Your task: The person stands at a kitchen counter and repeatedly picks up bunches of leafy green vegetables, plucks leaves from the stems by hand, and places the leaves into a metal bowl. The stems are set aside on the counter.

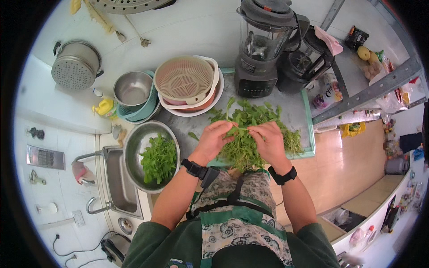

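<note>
Both hands meet over a heap of leafy green vegetables (248, 150) on the grey tabletop. Between the thumb and fingers of my left hand (214, 139) is one end of a thin green stem (240, 128). My right hand (268, 140) pinches the same stem a little further right. Some leaves stand up beyond my fingertips. To the left, a wide stainless steel bowl (132, 157) holds a pile of picked green leaves (159, 159). One loose leaf (193, 135) lies on the table between the bowl and the heap.
Behind the heap stand a blender (258, 50) and a second blender jug (301, 63). Stacked colanders (184, 80) and a small steel bowl (133, 88) sit at the back left. A sink (124, 184) is left of the bowl; a metal shelf rack (368, 87) rises at right.
</note>
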A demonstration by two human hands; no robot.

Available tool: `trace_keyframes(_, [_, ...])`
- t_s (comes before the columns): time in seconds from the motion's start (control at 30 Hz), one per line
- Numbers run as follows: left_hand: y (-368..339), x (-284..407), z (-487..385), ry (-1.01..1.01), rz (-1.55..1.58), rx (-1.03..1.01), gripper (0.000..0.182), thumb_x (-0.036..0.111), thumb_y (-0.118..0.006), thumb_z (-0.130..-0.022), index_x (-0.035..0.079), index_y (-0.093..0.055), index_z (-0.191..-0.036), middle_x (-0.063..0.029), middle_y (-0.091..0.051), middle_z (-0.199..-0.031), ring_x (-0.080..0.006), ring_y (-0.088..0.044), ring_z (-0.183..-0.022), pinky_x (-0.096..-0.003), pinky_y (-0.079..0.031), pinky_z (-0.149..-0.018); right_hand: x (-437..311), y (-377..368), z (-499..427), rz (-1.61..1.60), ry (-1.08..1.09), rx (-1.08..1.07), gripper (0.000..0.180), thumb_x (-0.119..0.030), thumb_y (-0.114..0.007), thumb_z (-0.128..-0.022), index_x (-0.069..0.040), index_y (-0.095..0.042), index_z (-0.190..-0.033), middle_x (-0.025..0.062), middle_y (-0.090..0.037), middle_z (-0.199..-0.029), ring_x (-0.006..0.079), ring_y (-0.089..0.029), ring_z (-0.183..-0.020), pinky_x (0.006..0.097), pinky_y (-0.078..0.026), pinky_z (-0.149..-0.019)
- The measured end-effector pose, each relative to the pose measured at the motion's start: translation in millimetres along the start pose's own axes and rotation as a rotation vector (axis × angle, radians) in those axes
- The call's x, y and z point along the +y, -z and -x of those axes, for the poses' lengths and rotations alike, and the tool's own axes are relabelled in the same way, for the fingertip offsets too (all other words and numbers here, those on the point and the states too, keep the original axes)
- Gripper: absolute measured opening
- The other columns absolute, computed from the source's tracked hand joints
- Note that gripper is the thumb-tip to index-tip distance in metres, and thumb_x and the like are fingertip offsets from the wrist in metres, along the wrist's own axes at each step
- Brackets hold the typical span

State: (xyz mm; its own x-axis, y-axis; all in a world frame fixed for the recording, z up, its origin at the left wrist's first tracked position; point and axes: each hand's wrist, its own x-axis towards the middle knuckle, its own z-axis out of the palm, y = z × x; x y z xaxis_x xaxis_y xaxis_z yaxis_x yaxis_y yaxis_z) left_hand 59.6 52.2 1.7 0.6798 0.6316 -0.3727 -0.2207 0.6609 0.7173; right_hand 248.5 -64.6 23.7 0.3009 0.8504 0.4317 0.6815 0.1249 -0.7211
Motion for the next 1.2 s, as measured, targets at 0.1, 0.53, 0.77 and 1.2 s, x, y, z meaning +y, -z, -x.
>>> trace_keyframes(0.1, [5.6, 0.3, 1.4, -0.025, 0.154, 0.015, 0.009, 0.019, -0.069, -0.101, 0.010, -0.071, -0.101, -0.0060, -0.071, -0.119, -0.0213, -0.067, -0.107, -0.0417, -0.053, -0.092, 2.2, 6.7, 9.6, -0.004, -0.169, -0.032, 0.015, -0.008, -0.076, -0.090, -0.006, -0.080, -0.104, 0.0072, -0.074, -0.087, 0.0235, -0.063, -0.080, 0.0363, -0.051, -0.075])
trace_keyframes(0.53, [9.7, 14.9, -0.7, -0.293, -0.638, -0.033, 0.008, 0.009, -0.068, -0.100, 0.001, -0.067, -0.096, -0.0092, -0.076, -0.113, -0.0073, -0.066, -0.089, -0.0261, -0.053, -0.076, -1.5, 25.2, 20.9, -0.171, -0.461, -0.175, 0.017, -0.015, -0.075, -0.093, -0.006, -0.082, -0.105, 0.0078, -0.070, -0.071, 0.0183, -0.063, -0.065, 0.0328, -0.050, -0.062])
trace_keyframes(0.77, [-12.9, -3.5, 9.6, -0.085, -0.667, -0.192, 0.009, 0.010, -0.069, -0.102, 0.002, -0.065, -0.102, -0.0070, -0.076, -0.105, -0.0087, -0.068, -0.093, -0.0252, -0.055, -0.081, -11.8, 15.0, 26.4, 0.100, -0.146, -0.072, 0.014, -0.012, -0.077, -0.086, -0.008, -0.082, -0.099, 0.0122, -0.070, -0.075, 0.0311, -0.066, -0.072, 0.0413, -0.052, -0.067])
trace_keyframes(1.2, [-16.3, -8.9, 17.7, -0.057, -0.708, -0.112, 0.020, 0.015, -0.078, -0.095, 0.000, -0.074, -0.107, -0.0014, -0.075, -0.094, -0.0061, -0.067, -0.084, -0.0237, -0.055, -0.073, -20.6, 8.6, 27.3, -0.003, -0.091, -0.075, 0.014, -0.011, -0.078, -0.083, -0.007, -0.080, -0.097, 0.0102, -0.073, -0.088, 0.0311, -0.067, -0.083, 0.0409, -0.055, -0.073])
